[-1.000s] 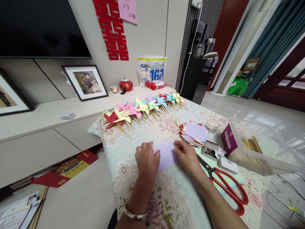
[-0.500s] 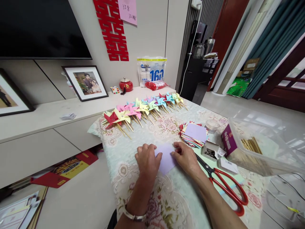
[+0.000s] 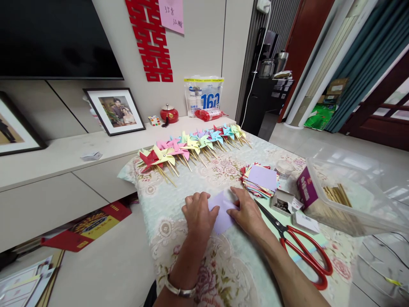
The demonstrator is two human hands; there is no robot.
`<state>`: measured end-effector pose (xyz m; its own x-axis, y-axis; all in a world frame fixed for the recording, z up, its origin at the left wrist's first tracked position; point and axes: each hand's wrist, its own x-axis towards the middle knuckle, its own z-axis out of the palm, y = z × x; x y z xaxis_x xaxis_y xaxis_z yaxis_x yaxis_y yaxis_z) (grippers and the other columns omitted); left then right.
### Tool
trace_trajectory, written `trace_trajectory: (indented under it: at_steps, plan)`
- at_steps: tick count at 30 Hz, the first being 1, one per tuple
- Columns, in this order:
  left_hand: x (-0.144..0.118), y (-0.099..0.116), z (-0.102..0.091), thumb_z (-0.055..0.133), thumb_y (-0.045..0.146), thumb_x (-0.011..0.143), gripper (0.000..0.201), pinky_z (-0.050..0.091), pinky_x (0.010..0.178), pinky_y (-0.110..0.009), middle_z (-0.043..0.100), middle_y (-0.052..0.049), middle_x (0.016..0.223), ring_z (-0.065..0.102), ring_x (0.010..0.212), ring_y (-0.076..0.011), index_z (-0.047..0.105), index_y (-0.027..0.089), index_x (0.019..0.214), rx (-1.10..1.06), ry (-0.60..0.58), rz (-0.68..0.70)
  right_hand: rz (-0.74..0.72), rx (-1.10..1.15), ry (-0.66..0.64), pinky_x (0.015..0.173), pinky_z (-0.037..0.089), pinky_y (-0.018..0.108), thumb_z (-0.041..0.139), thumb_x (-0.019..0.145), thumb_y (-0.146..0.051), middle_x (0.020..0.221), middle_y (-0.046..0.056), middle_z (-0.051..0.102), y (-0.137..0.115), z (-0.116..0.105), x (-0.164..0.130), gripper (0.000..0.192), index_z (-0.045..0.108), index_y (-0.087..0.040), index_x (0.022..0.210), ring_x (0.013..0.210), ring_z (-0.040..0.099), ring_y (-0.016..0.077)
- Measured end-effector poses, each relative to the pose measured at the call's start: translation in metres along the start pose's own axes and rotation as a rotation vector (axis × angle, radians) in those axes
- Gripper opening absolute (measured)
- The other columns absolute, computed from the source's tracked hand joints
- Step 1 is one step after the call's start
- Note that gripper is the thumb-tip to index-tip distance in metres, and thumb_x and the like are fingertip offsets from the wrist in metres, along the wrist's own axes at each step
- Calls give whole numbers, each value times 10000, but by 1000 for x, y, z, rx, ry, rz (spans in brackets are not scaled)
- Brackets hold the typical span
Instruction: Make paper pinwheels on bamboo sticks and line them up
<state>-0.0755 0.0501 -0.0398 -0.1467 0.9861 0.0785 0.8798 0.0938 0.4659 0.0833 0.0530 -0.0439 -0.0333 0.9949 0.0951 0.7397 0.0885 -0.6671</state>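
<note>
A lilac paper square (image 3: 223, 209) lies on the floral tablecloth (image 3: 223, 273) right in front of me. My left hand (image 3: 200, 213) presses flat on its left side. My right hand (image 3: 247, 213) rests on its right side, fingers pushing a folded flap toward the middle. A stack of coloured paper squares (image 3: 260, 179) with a lilac sheet on top sits just beyond my right hand.
A row of several finished paper pinwheels (image 3: 191, 147) on sticks lies along the far edge. Red-handled scissors (image 3: 302, 249) lie to the right, beside a small box of pins (image 3: 283, 202), a small clear cup (image 3: 284, 168) and a clear bin with wooden sticks (image 3: 341, 198).
My right hand has slid left across the lilac paper, folding it over so the visible sheet looks narrower. The left hand stays in place.
</note>
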Motion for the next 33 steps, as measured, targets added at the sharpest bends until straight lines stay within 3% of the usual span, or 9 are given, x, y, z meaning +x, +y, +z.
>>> trace_trajectory:
  at_steps: [13,19,23,28,33]
  plan:
    - [-2,3,-1,704,300,778,195,376,873,-441,648,-92,1100,509,1116,-334,704,221,956,-29,13,-19,98,314,67,739,493,335,675,631,-116,1021,77,654,-1,2,2,584,675,-141,1215,751,595,181]
    - [0,3,0,614,259,849,250,397,893,-458,689,-109,1152,558,1116,-344,682,191,1080,-110,80,-20,174,639,68,650,479,323,666,647,-247,965,75,701,8,5,8,653,575,-128,1282,689,615,175]
    - [3,-1,3,588,231,846,276,432,884,-400,743,-110,1035,642,1019,-291,660,163,1103,-309,100,5,236,924,66,619,447,304,748,585,-294,837,42,722,8,-1,12,742,530,-123,1274,676,634,184]
    - [5,-1,1,617,310,804,311,474,776,-346,757,-85,842,686,804,-243,666,153,1067,-652,63,-38,266,1031,113,623,417,289,801,516,-273,714,-3,724,-1,-12,12,709,570,-136,1172,610,611,156]
    - [5,1,-3,710,376,726,397,488,628,-297,771,-99,889,676,690,-213,672,149,1049,-1013,-162,-80,221,1034,57,615,408,285,806,544,-272,715,-4,727,-4,-15,10,698,573,-133,1186,609,609,152]
